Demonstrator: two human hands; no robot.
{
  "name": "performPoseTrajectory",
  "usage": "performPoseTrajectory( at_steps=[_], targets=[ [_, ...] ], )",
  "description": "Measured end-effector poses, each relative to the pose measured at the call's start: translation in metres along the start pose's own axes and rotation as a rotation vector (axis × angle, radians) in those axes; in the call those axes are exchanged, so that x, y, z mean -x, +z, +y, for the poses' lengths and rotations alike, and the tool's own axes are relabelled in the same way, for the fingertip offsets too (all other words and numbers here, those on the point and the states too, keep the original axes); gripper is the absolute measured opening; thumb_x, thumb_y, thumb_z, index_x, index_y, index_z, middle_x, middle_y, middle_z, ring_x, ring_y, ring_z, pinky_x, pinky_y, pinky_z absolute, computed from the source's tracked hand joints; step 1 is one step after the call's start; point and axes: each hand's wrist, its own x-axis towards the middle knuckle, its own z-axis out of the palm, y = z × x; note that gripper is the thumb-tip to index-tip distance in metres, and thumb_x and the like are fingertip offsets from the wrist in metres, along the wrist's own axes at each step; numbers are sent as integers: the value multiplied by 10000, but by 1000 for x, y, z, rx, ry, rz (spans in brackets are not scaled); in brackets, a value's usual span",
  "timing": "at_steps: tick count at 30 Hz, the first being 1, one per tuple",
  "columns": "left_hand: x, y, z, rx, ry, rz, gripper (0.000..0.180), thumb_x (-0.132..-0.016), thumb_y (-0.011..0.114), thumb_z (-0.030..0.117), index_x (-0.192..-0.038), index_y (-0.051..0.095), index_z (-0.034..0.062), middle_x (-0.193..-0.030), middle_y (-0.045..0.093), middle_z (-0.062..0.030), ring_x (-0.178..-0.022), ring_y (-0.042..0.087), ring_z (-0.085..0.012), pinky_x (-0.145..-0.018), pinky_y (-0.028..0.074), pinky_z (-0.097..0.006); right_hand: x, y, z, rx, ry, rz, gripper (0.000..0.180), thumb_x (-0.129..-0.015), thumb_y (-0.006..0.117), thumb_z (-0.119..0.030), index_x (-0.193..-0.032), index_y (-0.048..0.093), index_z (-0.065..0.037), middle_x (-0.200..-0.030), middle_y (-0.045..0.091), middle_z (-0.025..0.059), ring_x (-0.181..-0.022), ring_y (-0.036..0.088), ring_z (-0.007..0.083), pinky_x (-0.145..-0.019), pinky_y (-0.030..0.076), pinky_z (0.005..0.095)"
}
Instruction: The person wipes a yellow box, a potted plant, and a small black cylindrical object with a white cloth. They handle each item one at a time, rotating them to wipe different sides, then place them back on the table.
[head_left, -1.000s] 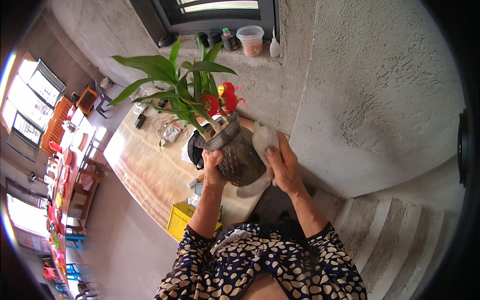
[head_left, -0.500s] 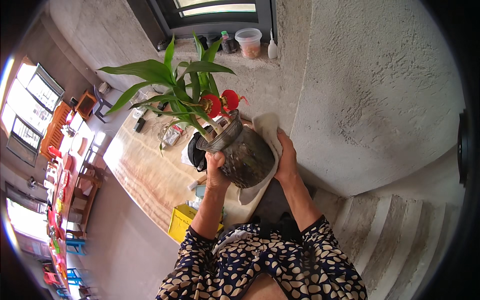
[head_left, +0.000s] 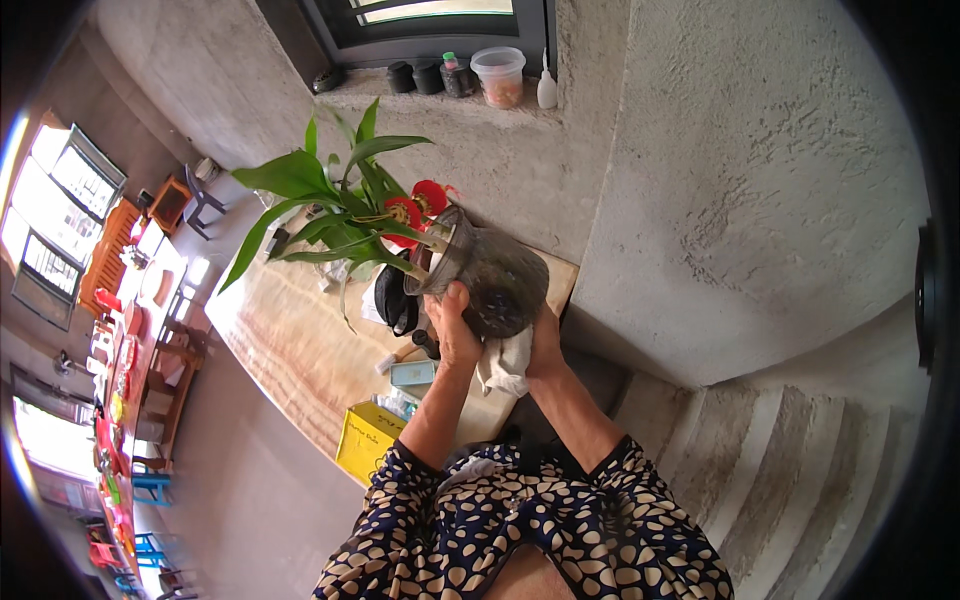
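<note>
I hold a round glass pot [head_left: 500,280] tilted to the left, lifted above a wooden table [head_left: 290,350]. A plant with long green leaves [head_left: 320,200] and red flowers [head_left: 425,200] grows out of its mouth. My left hand [head_left: 452,325] grips the pot near its rim from below. My right hand [head_left: 543,340] is under the pot's base and presses a white cloth [head_left: 505,365] against the glass. Both forearms wear dark sleeves with pale spots.
A black bag [head_left: 392,300], a small teal box [head_left: 412,373] and a yellow box [head_left: 368,438] lie at the table's near end. A window ledge [head_left: 440,95] holds jars, a plastic tub [head_left: 498,75] and a white bottle. Rough grey wall stands right, steps lower right.
The pot has tilted further left and risen. My right hand with the cloth slid from the pot's right side down to its base.
</note>
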Motion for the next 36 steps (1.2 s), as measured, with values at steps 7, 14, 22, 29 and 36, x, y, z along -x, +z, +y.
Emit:
performPoseTrajectory(
  at_steps=[7,14,22,29,36],
  targets=[
    [-11,-2,0,-118,55,91,512,-859,612,356,-1251,411,95,-1115,507,-45,-1034,525,-192,-937,439,-376,25,-6,-9,309,110,331,300,-975,408,-304,-1044,555,-52,-899,579,43,-796,566,130,-708,486,304],
    [3,8,2,21,-51,104,743,-786,698,302,-1394,341,71,-1092,515,-15,-943,487,-118,-856,405,-265,5,3,-36,203,-75,353,405,-986,345,-374,-1142,545,-57,-1002,599,63,-917,591,167,-811,498,318],
    [4,10,-4,-154,15,152,676,-802,703,372,-1314,366,85,-1131,519,-77,-1002,539,-204,-885,457,-345,14,6,-10,274,-135,284,418,-992,378,-350,-1329,368,-102,-1246,498,63,-1142,502,194,-998,414,364],
    [-9,5,9,0,24,178,585,-802,717,326,-1252,432,83,-1079,534,-26,-953,493,-133,-878,398,-291,36,4,12,412,-3,202,365,-960,481,-120,-1307,389,-55,-1137,537,51,-1045,528,142,-910,443,293],
    [-28,-26,25,-96,52,91,795,-747,744,248,-1389,326,39,-1224,504,-61,-1095,483,-164,-947,382,-300,29,17,-17,1540,-629,71,364,-874,587,-111,-1203,493,15,-1129,516,144,-992,549,231,-805,493,345]
  ],
)
